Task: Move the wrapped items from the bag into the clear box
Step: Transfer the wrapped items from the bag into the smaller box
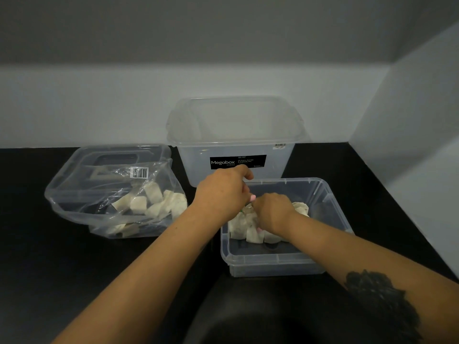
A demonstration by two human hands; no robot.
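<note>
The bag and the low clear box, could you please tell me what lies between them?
In the head view, the left forearm crosses the gap between the bag and the low clear box; beneath it only bare black table shows.

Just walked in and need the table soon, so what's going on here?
A person is shifting small wrapped items from a clear plastic bag into a shallow clear box. Both the left hand and right hand are down in the box arranging a pile there. Many remain in the bag. A taller Megabox tub stands behind.
</note>
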